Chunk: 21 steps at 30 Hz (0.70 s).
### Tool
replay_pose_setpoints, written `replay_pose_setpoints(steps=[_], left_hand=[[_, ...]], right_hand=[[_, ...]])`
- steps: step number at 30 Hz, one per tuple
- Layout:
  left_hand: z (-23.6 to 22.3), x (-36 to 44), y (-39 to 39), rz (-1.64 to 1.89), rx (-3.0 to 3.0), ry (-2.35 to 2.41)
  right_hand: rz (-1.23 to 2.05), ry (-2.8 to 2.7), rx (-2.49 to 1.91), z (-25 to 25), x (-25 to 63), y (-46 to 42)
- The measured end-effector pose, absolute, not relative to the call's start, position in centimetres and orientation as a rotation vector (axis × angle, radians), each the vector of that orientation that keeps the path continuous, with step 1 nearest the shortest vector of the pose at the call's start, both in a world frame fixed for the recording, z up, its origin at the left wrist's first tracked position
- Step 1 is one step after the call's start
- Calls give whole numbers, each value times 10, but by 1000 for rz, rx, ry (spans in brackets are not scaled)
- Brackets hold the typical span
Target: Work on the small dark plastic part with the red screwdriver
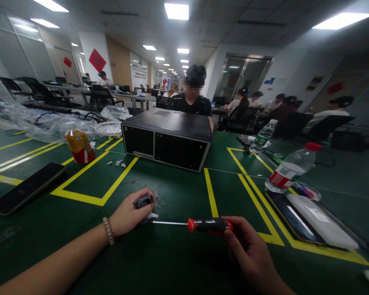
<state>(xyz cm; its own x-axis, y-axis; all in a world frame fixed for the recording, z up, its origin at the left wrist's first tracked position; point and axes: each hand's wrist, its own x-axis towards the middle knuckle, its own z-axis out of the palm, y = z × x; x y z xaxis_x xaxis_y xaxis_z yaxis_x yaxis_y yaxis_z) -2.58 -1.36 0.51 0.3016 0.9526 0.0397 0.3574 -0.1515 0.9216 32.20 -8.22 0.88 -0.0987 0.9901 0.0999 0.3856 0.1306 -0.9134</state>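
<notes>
Red-and-black screwdriver (pixel 209 225) in the right hand (pixel 249 248), small dark part (pixel 143 201) in the left hand (pixel 129 214)

From the head camera I see both hands low over a green table (pixel 178 266). The fingers of my left hand curl around the small dark part, thumb and forefinger gripping it; its exact form is too blurred to tell. The fingers of my right hand grasp the rear end of the screwdriver's handle. Its metal shaft (pixel 170 223) runs leftward, nearly level, to a point just below the left fingers; I cannot tell whether the tip touches the part. A small white piece (pixel 154 215) shows beside the left thumb, just above the shaft. A beaded bracelet (pixel 108 230) circles the left wrist.

Beyond the fingers of both hands stands a black box-shaped case (pixel 181 149), with a person (pixel 189 104) in a black shirt behind it. Between the left fingers and this case, somewhat leftward, lie pale scraps (pixel 118 163). Farther left of the left fingers I find a drink bottle (pixel 80 147) in yellow and red, a black phone (pixel 27 188), a white basket (pixel 110 129) and clear plastic bags (pixel 46 123). To the right of the right fingers, and farther out, are a red-capped bottle (pixel 292 170), a dark-screened phone (pixel 292 217) and a white slab-shaped device (pixel 322 221). Yellow tape (pixel 211 194) marks the table ahead of the right fingers.
</notes>
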Motion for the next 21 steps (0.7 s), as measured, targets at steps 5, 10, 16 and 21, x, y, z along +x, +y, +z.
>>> replay_pose_setpoints(steps=[5,10,16,21], left_hand=[[6,-26,-14,850,1660,1209],[5,-26,-13,842,1656,1196],[4,-27,-12,853,1700,1201],[3,-27,-12,837,1682,1196]], right_hand=[[965,-1632,-1344,6,323,-83],[961,-1636,-1329,8,322,-86],[933,-1645,-1384,6,325,-82],[914,-1660,-1394,9,326,-80]])
